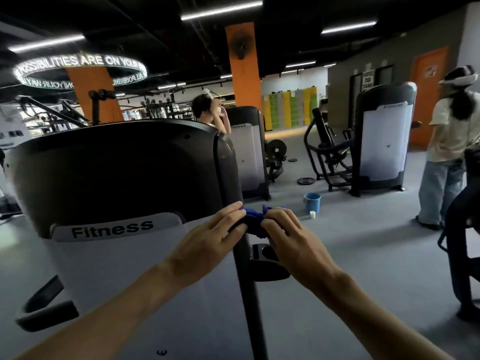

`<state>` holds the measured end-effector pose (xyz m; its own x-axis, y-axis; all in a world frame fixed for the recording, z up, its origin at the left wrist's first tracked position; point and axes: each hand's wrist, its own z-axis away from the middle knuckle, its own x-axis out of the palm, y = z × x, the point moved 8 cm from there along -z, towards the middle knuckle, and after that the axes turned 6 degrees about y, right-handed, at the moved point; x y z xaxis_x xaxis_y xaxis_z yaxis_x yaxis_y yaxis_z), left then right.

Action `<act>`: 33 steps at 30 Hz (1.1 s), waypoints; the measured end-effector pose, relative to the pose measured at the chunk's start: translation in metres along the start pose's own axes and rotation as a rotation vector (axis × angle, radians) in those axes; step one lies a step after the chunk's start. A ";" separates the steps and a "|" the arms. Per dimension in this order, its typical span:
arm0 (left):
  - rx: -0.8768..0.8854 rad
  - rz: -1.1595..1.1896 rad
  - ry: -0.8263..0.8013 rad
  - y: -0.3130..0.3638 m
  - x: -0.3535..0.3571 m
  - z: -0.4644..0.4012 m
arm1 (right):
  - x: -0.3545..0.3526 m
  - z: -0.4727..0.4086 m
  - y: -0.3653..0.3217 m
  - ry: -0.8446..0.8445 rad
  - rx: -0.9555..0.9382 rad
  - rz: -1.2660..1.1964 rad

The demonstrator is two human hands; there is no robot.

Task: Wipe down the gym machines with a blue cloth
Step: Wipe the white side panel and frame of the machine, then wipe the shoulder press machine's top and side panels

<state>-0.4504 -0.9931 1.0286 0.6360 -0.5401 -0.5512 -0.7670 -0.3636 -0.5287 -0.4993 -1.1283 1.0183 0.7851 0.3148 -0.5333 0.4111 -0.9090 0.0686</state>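
A bunched blue cloth (253,218) is held between both hands in front of me. My left hand (211,233) grips its left end with curled fingers, and my right hand (288,231) grips its right end. Directly ahead stands a gym machine (117,178) with a dark rounded top and a white panel marked "Fitness". The hands hover beside the machine's dark right edge post (245,268). Most of the cloth is hidden inside the fingers.
A blue bucket (312,201) and a small white cup (312,215) stand on the grey floor ahead. Two more white-panelled machines (381,141) stand behind. One person (446,152) stands at the right, another (210,113) behind the near machine. A dark machine frame (462,242) is at far right.
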 end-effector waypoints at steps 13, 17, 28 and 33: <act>0.022 -0.323 0.038 -0.094 0.139 -0.078 | 0.098 -0.090 0.177 0.082 -0.214 -0.036; -0.065 -0.424 -0.004 -0.136 0.163 -0.104 | 0.131 -0.135 0.220 0.106 -0.294 -0.118; -0.179 -0.724 -0.239 -0.182 0.201 -0.154 | 0.191 -0.215 0.292 0.302 -0.447 -0.477; -0.242 -0.891 -0.417 -0.185 0.222 -0.168 | 0.228 -0.238 0.312 0.334 -0.574 -0.702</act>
<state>-0.1818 -1.1731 1.1122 0.9287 0.2940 -0.2258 0.0339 -0.6739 -0.7381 -0.0818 -1.2755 1.1192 0.3289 0.8776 -0.3488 0.9313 -0.2400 0.2741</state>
